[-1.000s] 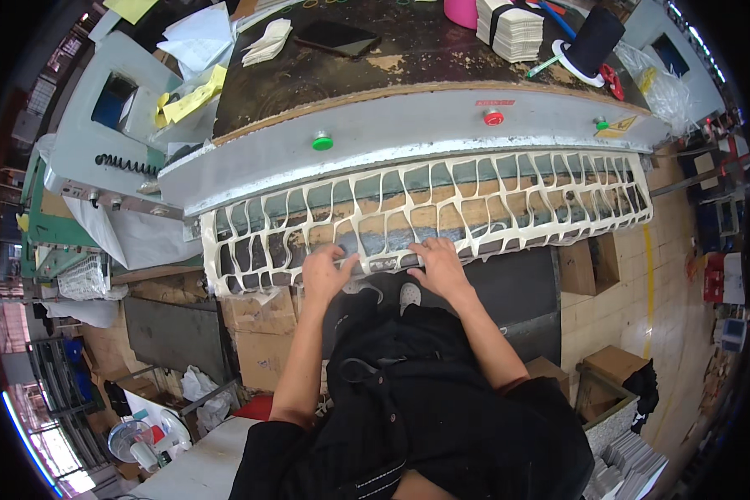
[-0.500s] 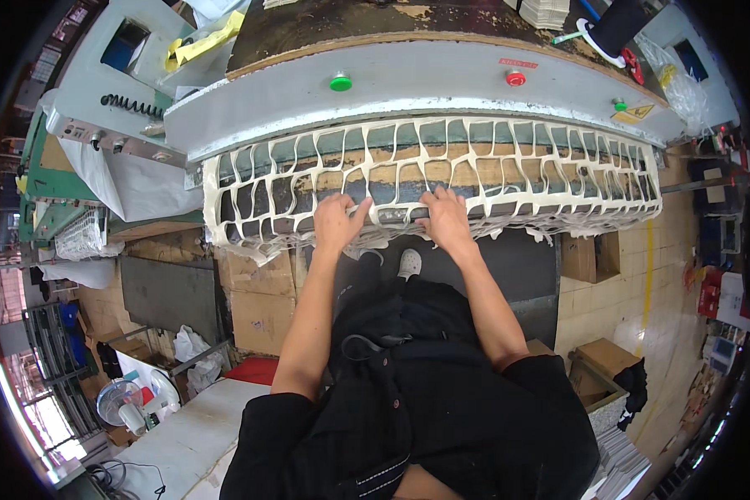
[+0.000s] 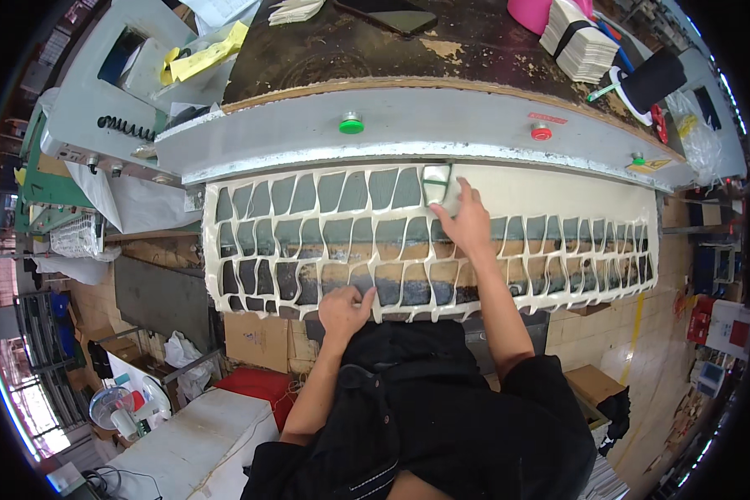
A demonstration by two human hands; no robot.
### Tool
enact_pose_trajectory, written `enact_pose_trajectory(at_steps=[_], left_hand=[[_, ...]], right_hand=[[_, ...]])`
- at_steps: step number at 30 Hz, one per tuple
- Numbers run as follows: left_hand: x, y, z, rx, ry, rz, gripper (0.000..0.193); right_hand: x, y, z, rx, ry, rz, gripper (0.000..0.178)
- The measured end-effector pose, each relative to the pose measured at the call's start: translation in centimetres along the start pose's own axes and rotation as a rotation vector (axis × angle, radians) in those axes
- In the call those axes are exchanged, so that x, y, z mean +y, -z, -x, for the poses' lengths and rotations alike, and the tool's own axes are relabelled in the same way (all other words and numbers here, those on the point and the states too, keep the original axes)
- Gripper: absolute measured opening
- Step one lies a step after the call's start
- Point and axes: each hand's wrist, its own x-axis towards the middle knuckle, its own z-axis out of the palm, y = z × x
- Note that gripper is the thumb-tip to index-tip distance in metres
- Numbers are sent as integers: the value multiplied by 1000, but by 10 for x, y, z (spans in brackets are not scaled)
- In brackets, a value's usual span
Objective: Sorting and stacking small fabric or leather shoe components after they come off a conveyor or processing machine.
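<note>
A long cream sheet [image 3: 567,196] lies below the press beam, its left and near parts cut into an open web of rows of holes. At the end of the top row of holes sits a small tapered cutting die [image 3: 436,185] with a dark green rim. My right hand [image 3: 468,221] is just beside it, fingers spread, thumb at its lower edge; whether they touch I cannot tell. My left hand [image 3: 346,312] rests at the web's near edge, fingers bent and thumb apart. Grey-green and brown worn board shows through the holes.
The grey press beam [image 3: 442,125] crosses above the sheet, bearing a green button [image 3: 351,125] and a red button [image 3: 541,132]. On the dark top lie a phone [image 3: 387,15] and a banded stack of pale pieces [image 3: 577,46]. A control box [image 3: 112,100] stands at left.
The sheet now lies farther out toward me, and its uncut strip shows by the beam. My right hand has moved forward beside the die; my left hand stays near the front edge.
</note>
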Motion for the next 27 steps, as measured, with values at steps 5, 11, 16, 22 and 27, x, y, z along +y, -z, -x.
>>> enact_pose_trajectory(at_steps=[5,11,16,22,27], left_hand=[[-2,-6,-3,-84,58,-12,44],[-6,-8,-1,-92,109,8,39],[6,-8,-28,38,-32,168,28],[74,-15,-84,-134,-140,505,13],[115,-15,-76,-333,95,881,36]], right_hand=[[-15,-33,-59,-312,-64,180,97],[49,-22,-46,-401,-68,-707,68],[50,10,8,-158,-362,-1057,56],[-12,1,91,110,-677,-1067,36],[-42,-6,145,126,-525,-907,42]])
